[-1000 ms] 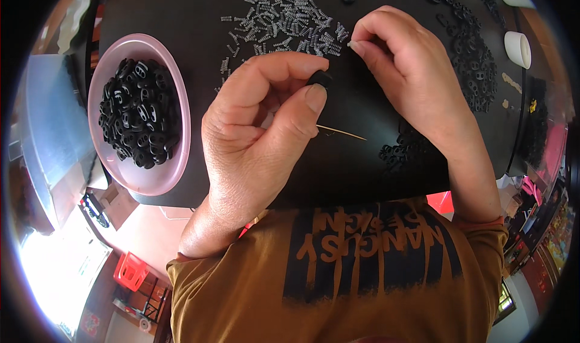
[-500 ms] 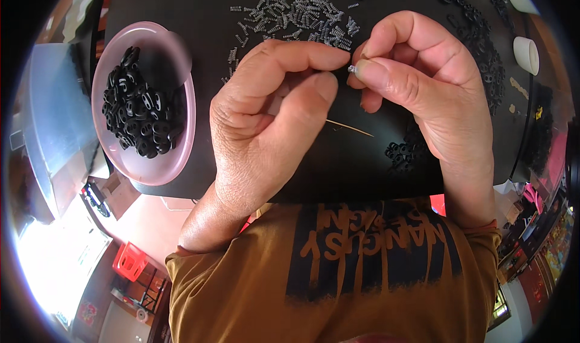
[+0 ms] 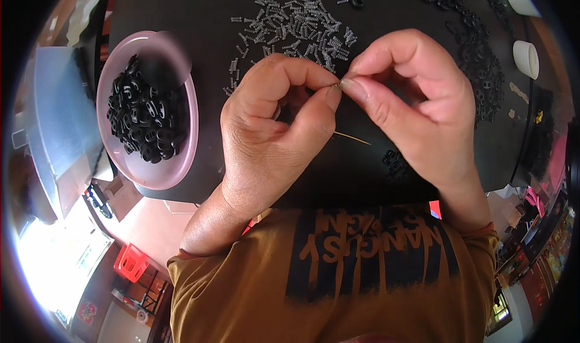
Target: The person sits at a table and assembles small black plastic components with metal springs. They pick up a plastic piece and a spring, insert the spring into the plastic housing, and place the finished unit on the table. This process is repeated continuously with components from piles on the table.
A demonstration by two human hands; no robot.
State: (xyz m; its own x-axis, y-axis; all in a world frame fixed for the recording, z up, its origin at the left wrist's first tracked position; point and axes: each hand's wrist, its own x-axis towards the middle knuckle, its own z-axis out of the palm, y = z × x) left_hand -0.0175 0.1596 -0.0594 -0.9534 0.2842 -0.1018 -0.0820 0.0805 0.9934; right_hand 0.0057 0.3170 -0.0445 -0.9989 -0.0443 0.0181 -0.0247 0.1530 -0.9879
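My left hand [image 3: 275,128] and my right hand [image 3: 423,104] meet fingertip to fingertip above the dark table. Each one pinches thumb against forefinger. A tiny shiny thing, probably a small metal spring, lies between the touching tips and is almost wholly hidden. Just beyond the hands spreads a heap of small metal springs [image 3: 302,26]. A thin wooden stick [image 3: 353,139] pokes out from behind my left thumb, its other end covered. Below my right palm lies a small cluster of black plastic pieces [image 3: 396,163].
At the left stands a pink oval bowl [image 3: 148,183] holding many black two-holed plastic pieces [image 3: 145,113]. More such pieces [image 3: 483,83] trail along the table's right side. A single black piece [image 3: 357,0] lies at the far middle. A white cup [image 3: 525,60] is at the right edge.
My hands have come together; the gap between their fingertips has closed. The small shiny thing, seen earlier at my right thumb tip, is now nearly hidden. The whole view has shifted slightly.
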